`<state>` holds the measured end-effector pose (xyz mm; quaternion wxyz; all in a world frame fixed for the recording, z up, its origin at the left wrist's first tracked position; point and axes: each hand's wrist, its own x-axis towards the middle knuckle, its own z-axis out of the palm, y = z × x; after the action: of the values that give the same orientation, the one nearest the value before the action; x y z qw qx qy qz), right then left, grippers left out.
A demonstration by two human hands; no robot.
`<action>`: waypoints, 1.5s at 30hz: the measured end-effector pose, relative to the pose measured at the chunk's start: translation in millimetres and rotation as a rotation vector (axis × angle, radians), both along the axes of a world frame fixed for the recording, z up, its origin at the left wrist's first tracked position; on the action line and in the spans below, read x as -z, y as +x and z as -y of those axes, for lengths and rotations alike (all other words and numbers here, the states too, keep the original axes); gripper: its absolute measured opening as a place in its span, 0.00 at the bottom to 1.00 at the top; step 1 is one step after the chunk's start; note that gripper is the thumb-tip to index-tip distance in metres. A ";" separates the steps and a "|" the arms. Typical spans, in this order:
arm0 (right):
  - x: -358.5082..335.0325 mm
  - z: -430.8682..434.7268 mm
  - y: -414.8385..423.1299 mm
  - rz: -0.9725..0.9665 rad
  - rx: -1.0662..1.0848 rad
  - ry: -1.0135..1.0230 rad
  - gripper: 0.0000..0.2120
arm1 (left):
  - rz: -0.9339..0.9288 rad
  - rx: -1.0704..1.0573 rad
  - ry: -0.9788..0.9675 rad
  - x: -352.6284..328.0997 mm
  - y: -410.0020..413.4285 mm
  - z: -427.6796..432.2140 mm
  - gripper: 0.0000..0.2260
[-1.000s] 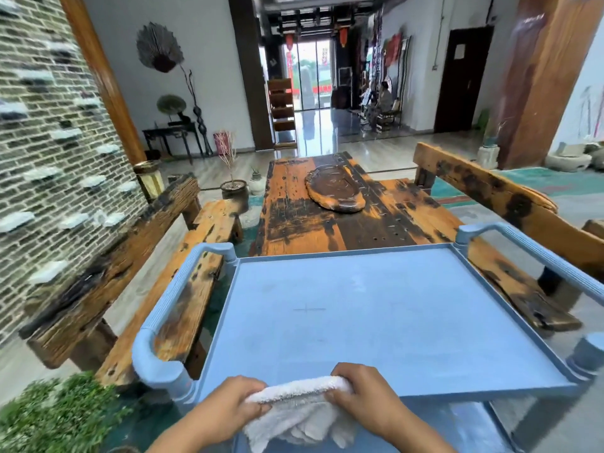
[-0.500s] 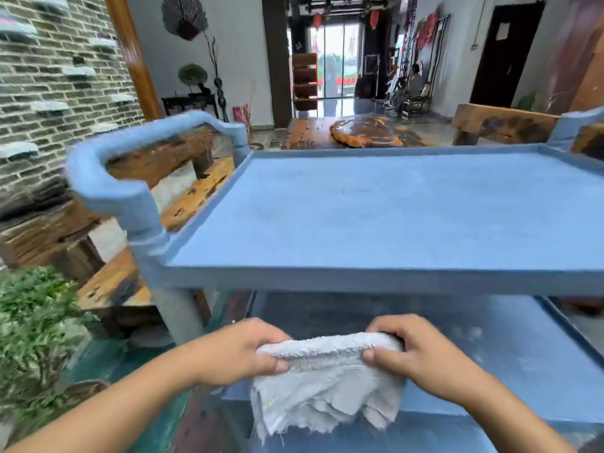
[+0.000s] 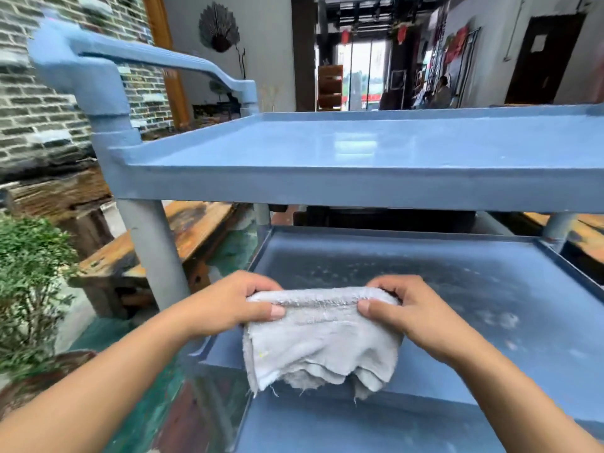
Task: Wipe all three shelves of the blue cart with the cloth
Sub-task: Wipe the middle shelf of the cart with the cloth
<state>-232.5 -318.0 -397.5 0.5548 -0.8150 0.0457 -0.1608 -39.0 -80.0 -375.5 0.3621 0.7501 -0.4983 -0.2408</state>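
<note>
Dropped lower than half a second ago, the head view now catches the top shelf of the blue cart almost edge-on. The middle shelf has opened up beneath it, and both hands have carried the cloth forward to that shelf's near edge.

The left hand and right hand each pinch an end of the cloth's folded top edge, with the thumb lying along the front and the fingers curled behind. The rest of the cloth hangs loose and frayed in front of the shelf's near rim. I can't tell whether it touches the rim.

The middle shelf is speckled with pale dust or dried spots, thickest toward the back and the right. The top shelf shows a sheen and no marks I can make out, so I'd guess the middle one is next.

What worries me from here:
- Held by one edge, the cloth would drag like a flag and skim over the specks. It needs bunching under a flat palm.
- The gap under the top shelf looks low, so knuckles or forearms could knock its underside on a reach to the back.
- The corner by the left post is easy to skip.
- Dust swept toward the near rim could fall onto the surface below (the bottom shelf, I'd guess).
</note>
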 end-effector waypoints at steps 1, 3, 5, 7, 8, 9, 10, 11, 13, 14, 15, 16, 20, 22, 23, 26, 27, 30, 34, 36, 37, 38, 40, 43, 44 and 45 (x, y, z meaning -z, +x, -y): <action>1.3 6.7 5.1 -0.023 -0.007 0.051 0.11 | -0.025 -0.026 -0.006 0.0 5.1 2.2 0.11; 15.4 16.0 16.5 -0.112 -0.041 0.170 0.11 | -0.058 -0.072 0.027 7.7 13.1 7.1 0.09; 39.4 15.1 27.2 -0.247 -0.026 0.223 0.08 | -0.153 -0.109 0.121 26.1 19.3 14.3 0.04; 62.5 9.9 37.5 -0.337 0.034 0.069 0.10 | -0.186 -0.186 0.217 48.5 20.9 20.9 0.03; 71.5 9.8 43.6 -0.363 0.064 -0.069 0.11 | -0.166 -0.233 0.256 59.5 23.2 24.5 0.03; 77.4 11.2 50.5 -0.382 0.085 -0.227 0.11 | -0.113 -0.267 0.281 68.8 27.4 28.3 0.03; 81.8 13.0 57.8 -0.388 0.098 -0.363 0.11 | -0.041 -0.281 0.296 76.7 33.4 31.8 0.05; 83.8 14.5 65.5 -0.387 0.108 -0.476 0.10 | 0.031 -0.287 0.298 82.7 40.8 35.8 0.05; 87.7 16.8 78.6 -0.386 0.121 -0.628 0.11 | 0.146 -0.298 0.295 89.6 56.5 42.4 0.06; 89.7 17.4 82.7 -0.386 0.132 -0.663 0.11 | 0.194 -0.292 0.306 90.7 62.0 45.5 0.08; 89.4 17.6 84.6 -0.394 0.141 -0.681 0.12 | 0.233 -0.278 0.332 90.7 66.7 49.4 0.09; 91.6 16.9 87.8 -0.405 0.145 -0.710 0.11 | 0.260 -0.259 0.372 92.6 73.1 51.6 0.09; 96.9 16.5 87.8 -0.212 0.060 -0.996 0.16 | 0.440 -0.167 0.450 96.1 83.1 62.8 0.07; 96.6 5.6 88.9 -0.003 -0.152 -1.094 0.18 | 0.560 -0.118 0.465 99.0 85.6 61.2 0.12; 97.7 -2.0 90.7 0.061 -0.260 -1.132 0.18 | 0.613 -0.109 0.470 101.1 85.5 56.9 0.15; 107.1 -19.7 103.1 0.080 -0.463 -1.142 0.20 | 0.686 -0.146 0.396 108.7 83.4 41.1 0.19; 109.3 -22.1 107.3 0.036 -0.510 -1.106 0.23 | 0.698 -0.150 0.373 112.2 81.9 36.9 0.18; 112.8 -20.2 117.1 -0.054 -0.624 -1.097 0.28 | 0.648 -0.177 0.303 124.1 77.8 28.6 0.15; 116.6 -20.3 125.2 -0.124 -0.701 -1.114 0.30 | 0.520 -0.289 0.139 138.1 79.5 27.4 0.18; 116.1 -18.9 132.2 -0.134 -0.696 -1.103 0.30 | 0.430 -0.366 0.032 143.4 75.9 26.5 0.18; 116.3 -19.0 135.7 -0.137 -0.684 -1.096 0.30 | 0.413 -0.380 0.005 146.9 73.6 24.9 0.18; 115.7 -17.3 138.1 -0.141 -0.671 -1.100 0.30 | 0.419 -0.379 -0.004 149.2 71.2 24.8 0.18; 119.3 -15.7 144.2 -0.148 -0.652 -1.124 0.30 | 0.424 -0.373 0.000 153.7 69.3 22.2 0.21; 125.6 -8.4 158.5 -0.148 -0.608 -1.142 0.31 | 0.426 -0.373 -0.033 153.5 70.4 22.3 0.24; 127.3 -5.0 164.9 -0.156 -0.586 -1.141 0.31 | 0.432 -0.366 -0.029 154.1 71.1 21.8 0.24; 128.5 0.4 171.0 -0.165 -0.558 -1.133 0.31 | 0.439 -0.353 -0.015 155.4 71.2 22.4 0.25</action>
<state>-61.5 -318.3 -526.1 0.0533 -0.9730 -0.2179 0.0538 32.2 -102.4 -530.9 0.2872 0.8569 -0.4280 -0.0019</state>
